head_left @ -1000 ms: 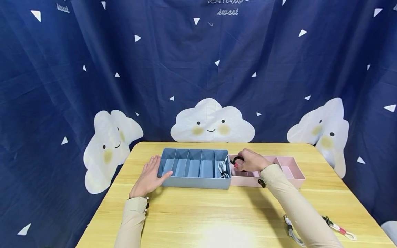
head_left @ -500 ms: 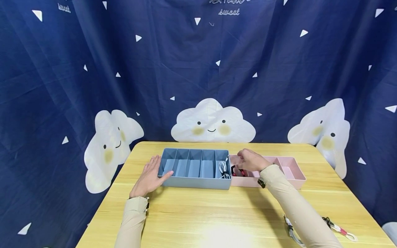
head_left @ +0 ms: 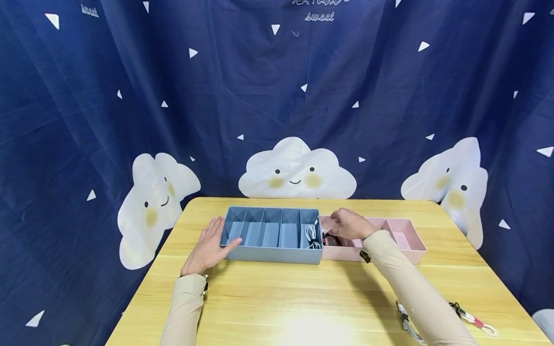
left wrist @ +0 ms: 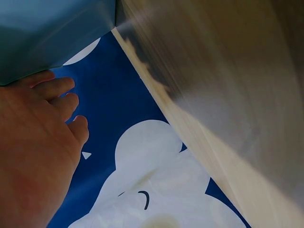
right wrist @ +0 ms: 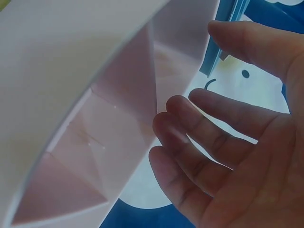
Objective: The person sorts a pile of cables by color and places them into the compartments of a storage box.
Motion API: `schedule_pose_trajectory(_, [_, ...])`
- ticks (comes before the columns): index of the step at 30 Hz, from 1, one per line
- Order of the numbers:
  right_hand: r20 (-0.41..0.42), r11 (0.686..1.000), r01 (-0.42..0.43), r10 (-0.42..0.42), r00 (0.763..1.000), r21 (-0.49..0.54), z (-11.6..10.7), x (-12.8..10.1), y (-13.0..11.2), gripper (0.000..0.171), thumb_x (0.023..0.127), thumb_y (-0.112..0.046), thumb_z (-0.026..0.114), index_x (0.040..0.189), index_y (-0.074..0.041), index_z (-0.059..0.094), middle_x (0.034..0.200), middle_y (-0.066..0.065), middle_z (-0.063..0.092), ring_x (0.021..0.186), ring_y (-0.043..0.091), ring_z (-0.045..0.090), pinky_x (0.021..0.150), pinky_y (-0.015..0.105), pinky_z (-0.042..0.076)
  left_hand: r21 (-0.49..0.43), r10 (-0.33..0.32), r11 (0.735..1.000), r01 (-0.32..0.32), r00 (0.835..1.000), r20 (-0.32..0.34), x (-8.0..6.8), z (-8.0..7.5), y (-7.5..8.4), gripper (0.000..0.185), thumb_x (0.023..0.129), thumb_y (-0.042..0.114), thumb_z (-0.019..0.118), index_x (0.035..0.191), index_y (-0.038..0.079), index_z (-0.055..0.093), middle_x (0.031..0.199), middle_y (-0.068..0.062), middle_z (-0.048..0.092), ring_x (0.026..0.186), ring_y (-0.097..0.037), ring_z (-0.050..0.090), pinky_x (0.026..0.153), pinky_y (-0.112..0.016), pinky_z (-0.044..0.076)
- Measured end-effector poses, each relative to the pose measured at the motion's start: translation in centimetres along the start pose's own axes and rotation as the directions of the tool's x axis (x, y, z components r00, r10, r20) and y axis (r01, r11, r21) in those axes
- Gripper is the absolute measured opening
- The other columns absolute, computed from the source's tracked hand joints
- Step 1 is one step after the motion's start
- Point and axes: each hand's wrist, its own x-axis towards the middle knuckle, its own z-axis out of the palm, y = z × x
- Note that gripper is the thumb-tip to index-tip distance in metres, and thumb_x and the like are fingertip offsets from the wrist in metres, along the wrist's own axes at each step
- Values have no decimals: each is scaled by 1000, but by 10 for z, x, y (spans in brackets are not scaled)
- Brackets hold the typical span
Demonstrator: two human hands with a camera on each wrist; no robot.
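Note:
A blue divided tray (head_left: 271, 235) stands mid-table with a pink tray (head_left: 402, 238) against its right end. My left hand (head_left: 207, 247) lies flat on the table, fingers straight against the blue tray's left end (left wrist: 47, 28). My right hand (head_left: 348, 225) hovers over the pink tray's left compartment. In the right wrist view the right hand's fingers (right wrist: 228, 137) are relaxed and hold nothing beside the pink wall (right wrist: 95, 95). A black and red cable coil (head_left: 328, 237) lies in that compartment under the hand. A white cable coil (head_left: 311, 235) fills the blue tray's rightmost compartment.
Two more bundled cables, a white cable (head_left: 407, 323) and a red and white cable (head_left: 473, 320), lie near the wooden table's (head_left: 281, 302) front right corner. A dark blue curtain with cloud faces (head_left: 296, 170) hangs close behind the table's far edge.
My right hand lowered the black and red cable coil into the pink tray's left compartment and let go of it. The left hand has stayed put.

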Motion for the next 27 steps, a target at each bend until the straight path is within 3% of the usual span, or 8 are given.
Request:
schedule_pose_trajectory(15, [9, 999, -42, 42, 999, 1, -1, -6, 1, 49, 90, -13, 75, 128, 16, 62, 106, 22, 70, 92, 26, 64, 89, 48, 57, -14, 8, 1000, -8, 1000, 6, 0, -1, 1, 109, 96, 75, 49, 165, -1, 13, 174, -21, 13, 163, -39, 5, 131, -62, 11])
schedule_pose_trajectory(27, [-9, 999, -38, 38, 999, -22, -5, -19, 2, 47, 94, -17, 72, 127, 15, 64, 112, 24, 71, 107, 36, 68, 97, 53, 56, 33, 32, 999, -31, 999, -15, 1, 0, -1, 108, 96, 75, 49, 164, -1, 14, 174, -21, 13, 163, -39, 6, 131, -62, 10])
